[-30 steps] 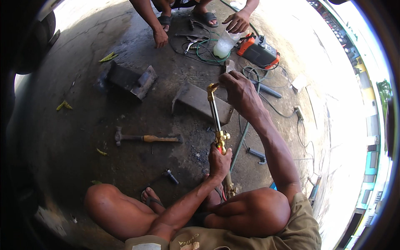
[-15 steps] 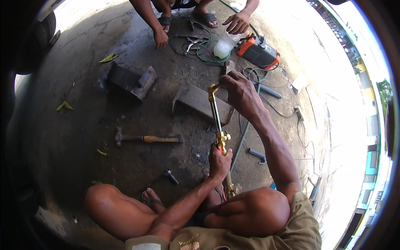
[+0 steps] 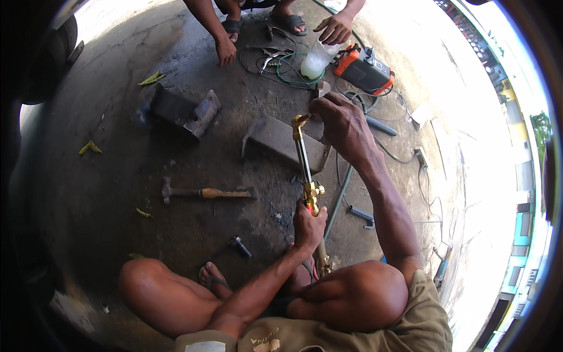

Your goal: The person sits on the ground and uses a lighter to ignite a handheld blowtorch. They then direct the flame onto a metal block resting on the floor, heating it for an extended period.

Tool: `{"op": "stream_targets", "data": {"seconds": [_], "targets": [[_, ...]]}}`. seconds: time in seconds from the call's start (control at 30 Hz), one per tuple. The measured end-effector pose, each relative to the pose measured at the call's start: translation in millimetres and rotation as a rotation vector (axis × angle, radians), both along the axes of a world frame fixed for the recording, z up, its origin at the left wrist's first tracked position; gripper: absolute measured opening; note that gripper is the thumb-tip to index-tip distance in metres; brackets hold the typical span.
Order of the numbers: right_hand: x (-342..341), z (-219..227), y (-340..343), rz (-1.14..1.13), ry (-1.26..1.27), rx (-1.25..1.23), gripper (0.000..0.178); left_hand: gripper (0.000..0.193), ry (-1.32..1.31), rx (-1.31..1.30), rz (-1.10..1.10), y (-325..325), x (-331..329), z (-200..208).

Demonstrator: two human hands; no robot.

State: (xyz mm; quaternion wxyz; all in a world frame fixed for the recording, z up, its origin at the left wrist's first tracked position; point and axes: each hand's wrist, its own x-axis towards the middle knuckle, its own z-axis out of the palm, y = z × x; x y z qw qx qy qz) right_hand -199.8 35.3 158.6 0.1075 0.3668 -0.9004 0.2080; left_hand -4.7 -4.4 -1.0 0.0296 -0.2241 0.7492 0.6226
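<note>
My left hand is wrapped around the handle of a brass cutting torch, which points away from me with its head up. Just right of the torch's head, my right hand is closed with fingers pinched together; what they hold is hidden. A small gap separates these fingers from the torch's tip. Beyond the knuckles shows a grey metal piece; I cannot tell whether it is in the hand. Behind the torch lies a steel channel piece on the concrete.
A hammer and a large bolt lie left of the torch. Farther off is a second steel piece. Across from me a co-worker's hand rests on a plastic container, near an orange-and-black machine, cables and a green hose.
My right hand has shifted slightly right and away from the torch's tip, widening the gap there. My left hand keeps its grip on the torch.
</note>
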Motion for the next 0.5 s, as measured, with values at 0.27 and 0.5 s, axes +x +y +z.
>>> {"op": "stream_targets", "data": {"seconds": [0.27,0.5], "targets": [[8,6,3,-0.034,0.034,-0.053,0.024,0.039,-0.026,0.024,0.004,-3,-2,0],[17,15,8,-0.078,0.052,-0.117,0.021,0.042,-0.028,0.056,0.049,2,-2,-9]]}}
